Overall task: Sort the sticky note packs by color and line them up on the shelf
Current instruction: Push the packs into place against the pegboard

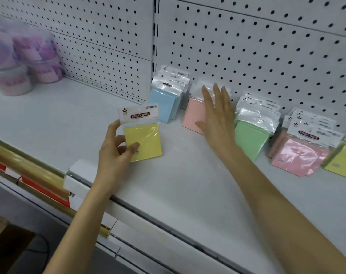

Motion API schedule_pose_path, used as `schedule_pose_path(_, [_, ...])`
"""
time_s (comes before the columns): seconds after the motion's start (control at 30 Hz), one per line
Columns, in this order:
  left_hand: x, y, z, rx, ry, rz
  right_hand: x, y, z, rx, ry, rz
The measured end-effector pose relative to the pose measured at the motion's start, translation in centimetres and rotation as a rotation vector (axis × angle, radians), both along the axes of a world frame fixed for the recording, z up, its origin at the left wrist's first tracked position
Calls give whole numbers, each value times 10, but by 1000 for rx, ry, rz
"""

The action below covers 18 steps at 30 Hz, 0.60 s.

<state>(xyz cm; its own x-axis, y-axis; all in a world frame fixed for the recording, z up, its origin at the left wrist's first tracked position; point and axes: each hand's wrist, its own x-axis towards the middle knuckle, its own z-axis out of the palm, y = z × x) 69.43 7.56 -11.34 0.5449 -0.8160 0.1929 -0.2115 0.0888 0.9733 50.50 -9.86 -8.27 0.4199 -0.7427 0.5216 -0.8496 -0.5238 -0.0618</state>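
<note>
**Sticky note pack, yellow and square, in clear plastic wrap, held over a white metal shelf**

Pinched in the left hand: thumb pressed on the yellow face, fingers curled behind the left edge and up to the white header card (printed STICKY NOTE on a dark red oval). Held tilted, close over the front half of the shelf; cannot tell whether the lower edge touches the surface.

Right hand flat and gripping nothing, fingers straight and slightly spread, laid against a pale pink square sticky note pack. Pack leaning back toward the white perforated back panel, its clear top flap under the fingertips.

Just left of that pink pack: a short row of light blue sticky note packs, standing one behind another and propped on the panel. Just right of the hand: a row of green sticky note packs, leaning the same way, header cards overlapping.

Farther right, a mixed bunch: brighter pink sticky note packs, the front one facing the camera. Beside them at the frame's edge, a second yellow pack, partly cut off.

Far left on the shelf, well apart from the packs: blurred clear plastic tubs with pink and purple contents.

Below the shelf front, lower left: long gold-coloured rolls. At the shelf lip, beside the left forearm, a white plastic label holder.
</note>
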Motion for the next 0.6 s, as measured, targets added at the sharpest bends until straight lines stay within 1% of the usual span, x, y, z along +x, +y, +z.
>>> schedule_pose_path(0.1, [-1, 0, 0, 3, 4, 3, -6, -12, 8, 68, 61, 14])
schedule_pose_path(0.2, [-2, 1, 2, 8, 19, 2, -11, -10, 14, 66, 36, 90])
schedule_pose_path(0.23, [-3, 1, 4, 7, 31, 1, -13, -4, 17, 78, -36, 132])
schedule_pose_path(0.3, [-10, 2, 9, 3, 63, -16, -22, 13, 23, 207, -287, 205])
schedule_pose_path(0.37, [-28, 3, 15, -17, 150, -58, -38, 38, 28, 379, -492, 277])
schedule_pose_path(0.43, [-57, 0, 22, -32, 243, -140, -61, 64, 26, 583, -610, 333])
schedule_pose_path(0.5, [-93, -7, 26, -41, 288, -250, -87, 84, 19, 809, -750, 365])
schedule_pose_path(0.53, [-113, -12, 28, -49, 305, -314, -102, 90, 15, 871, -818, 354])
schedule_pose_path(0.6, [-153, -26, 30, -53, 298, -435, -137, 97, 9, 872, -925, 284])
